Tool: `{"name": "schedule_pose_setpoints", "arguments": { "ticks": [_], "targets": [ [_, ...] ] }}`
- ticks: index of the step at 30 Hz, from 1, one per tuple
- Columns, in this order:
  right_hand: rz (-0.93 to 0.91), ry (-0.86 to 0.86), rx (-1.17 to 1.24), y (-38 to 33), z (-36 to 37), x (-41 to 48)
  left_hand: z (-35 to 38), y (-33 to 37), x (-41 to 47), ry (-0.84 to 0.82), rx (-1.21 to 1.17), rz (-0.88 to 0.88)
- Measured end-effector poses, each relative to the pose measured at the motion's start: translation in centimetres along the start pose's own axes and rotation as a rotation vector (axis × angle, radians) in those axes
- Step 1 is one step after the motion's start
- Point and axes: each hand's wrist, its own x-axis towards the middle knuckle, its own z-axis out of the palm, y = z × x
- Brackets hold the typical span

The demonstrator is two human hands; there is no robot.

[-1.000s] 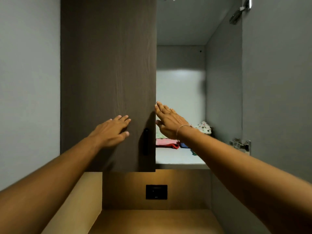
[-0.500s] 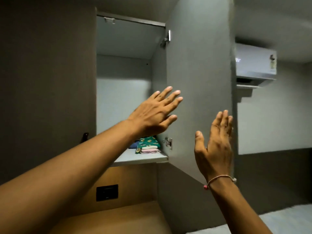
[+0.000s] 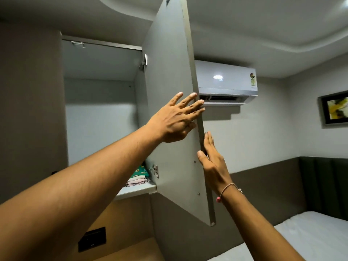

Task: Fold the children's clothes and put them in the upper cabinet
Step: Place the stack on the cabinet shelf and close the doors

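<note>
Closing the right cabinet door [image 3: 169,102] with 2 flat, empty hands: left hand [image 3: 177,119] spread wide on the grey inner face, fingers over the free edge; right hand [image 3: 212,162] open against the outer side, gripping nothing. Better to push evenly from outside and pull those left fingers clear before meeting the frame. Folded children's clothes [image 3: 139,178] already on the upper cabinet shelf [image 3: 135,191], near the hinge. Free room on the swing side; air conditioner [image 3: 226,80] behind, apart.
</note>
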Motion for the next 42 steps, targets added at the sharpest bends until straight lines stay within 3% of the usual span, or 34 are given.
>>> {"name": "schedule_pose_setpoints", "arguments": {
  "ticks": [5,12,17,23,29,42],
  "targets": [
    [-0.123,-0.017,0.004,-0.9,2.7,-1.1,-0.9,-1.6,-3.9,0.037,-0.017,-0.031],
    [-0.436,-0.156,0.003,-4.6,12.0,-1.9,-1.4,-6.0,-15.4,0.031,-0.031,-0.188],
    [-0.525,-0.364,-0.119,-5.9,20.8,0.6,1.3,-10.2,-23.8,-0.063,-0.052,-0.427],
    [-0.526,-0.545,-0.563,-3.8,31.1,5.2,9.4,-14.4,-33.9,-0.275,-0.177,-0.823],
    [-0.463,-0.489,-0.678,-1.9,38.2,7.1,17.8,-17.4,-42.1,-0.528,-0.14,-0.881],
    [-0.445,-0.291,-0.718,1.7,44.3,8.0,25.5,-17.7,-46.4,-0.279,-0.098,-0.845]
  ]
}}
